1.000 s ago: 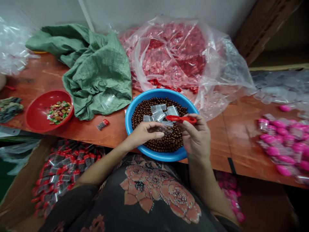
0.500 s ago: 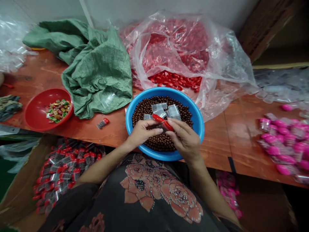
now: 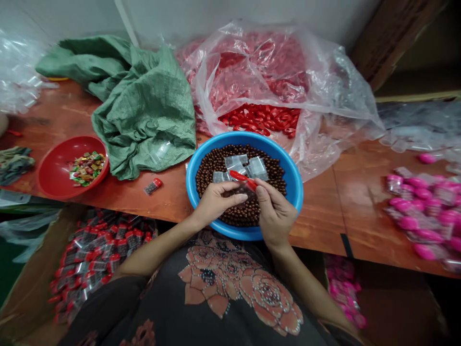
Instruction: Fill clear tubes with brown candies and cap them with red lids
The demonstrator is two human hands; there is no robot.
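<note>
A blue basin (image 3: 298,192) full of brown candy balls (image 3: 212,162) stands before me, with several clear plastic containers (image 3: 257,168) lying on the balls. Over it, my left hand (image 3: 218,204) is closed around a small clear container, mostly hidden by the fingers, with dark contents showing through. My right hand (image 3: 276,214) pinches the right end of a red flip-top cap (image 3: 238,176) at the container's top. Whether the cap is fully seated I cannot tell. Both hands meet at this one piece.
A red bowl (image 3: 48,173) of wrapped sweets and one filled red-capped container (image 3: 153,186) are on the left. Behind lie a green sack (image 3: 144,110) and a plastic bag (image 3: 324,96) of red caps. Pink-capped containers (image 3: 428,206) cover the right; a box below holds filled containers (image 3: 101,250).
My right hand has turned and shifted slightly down, its thumb now against the cap's right end. My left hand keeps its hold on the container. The view has shifted a little.
</note>
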